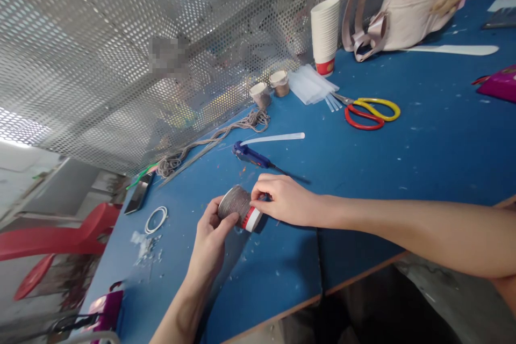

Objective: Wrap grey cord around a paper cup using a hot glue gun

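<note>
A paper cup wrapped in gray string is near the middle of the frame, just above the blue desk or touching it; I cannot tell which. The left hand has its grip around the cup, with the thumb on the near side. The right hand has its finger tips at the cup's red band. I cannot tell if its grip pinches some string or only touches the cup.

At the upper right of the frame, a tall stack of cups has a red band with a small gold mark, too small to read. Two small cups wrapped in string, and, stand near it. The red and yellow scissors lie right of center, and a blue glue gun lies just above the hands.
</note>
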{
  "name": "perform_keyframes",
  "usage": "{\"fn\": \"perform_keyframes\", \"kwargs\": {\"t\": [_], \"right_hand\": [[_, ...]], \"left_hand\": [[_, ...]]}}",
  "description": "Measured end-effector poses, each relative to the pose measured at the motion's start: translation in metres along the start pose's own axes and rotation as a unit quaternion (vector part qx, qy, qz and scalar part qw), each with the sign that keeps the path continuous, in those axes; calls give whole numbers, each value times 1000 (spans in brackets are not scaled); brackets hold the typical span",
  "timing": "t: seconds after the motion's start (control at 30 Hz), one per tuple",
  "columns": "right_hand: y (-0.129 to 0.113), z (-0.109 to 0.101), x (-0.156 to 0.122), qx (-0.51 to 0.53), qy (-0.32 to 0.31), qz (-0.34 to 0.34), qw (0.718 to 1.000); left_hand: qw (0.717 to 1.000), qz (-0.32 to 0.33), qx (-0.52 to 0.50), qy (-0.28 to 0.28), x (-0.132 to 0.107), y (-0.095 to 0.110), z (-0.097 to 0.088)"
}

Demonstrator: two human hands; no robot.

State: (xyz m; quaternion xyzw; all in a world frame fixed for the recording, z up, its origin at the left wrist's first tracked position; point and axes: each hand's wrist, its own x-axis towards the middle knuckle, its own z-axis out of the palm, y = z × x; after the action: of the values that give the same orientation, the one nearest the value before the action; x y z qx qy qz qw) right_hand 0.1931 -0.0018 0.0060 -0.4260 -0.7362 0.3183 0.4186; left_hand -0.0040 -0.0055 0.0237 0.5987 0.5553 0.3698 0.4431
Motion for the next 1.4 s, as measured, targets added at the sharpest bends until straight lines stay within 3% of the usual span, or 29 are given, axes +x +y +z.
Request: {"fn": "perform_keyframes", "kwargs": {"t": [0.97, 1.4], "right_hand": [[0, 2, 1, 13, 13, -10, 1000], [-8, -1, 3, 113, -5, 80, 990]], "left_hand": [[990, -18, -132, 41, 6, 0, 1], [985, -6, -156, 72, 7, -1, 0]]}}
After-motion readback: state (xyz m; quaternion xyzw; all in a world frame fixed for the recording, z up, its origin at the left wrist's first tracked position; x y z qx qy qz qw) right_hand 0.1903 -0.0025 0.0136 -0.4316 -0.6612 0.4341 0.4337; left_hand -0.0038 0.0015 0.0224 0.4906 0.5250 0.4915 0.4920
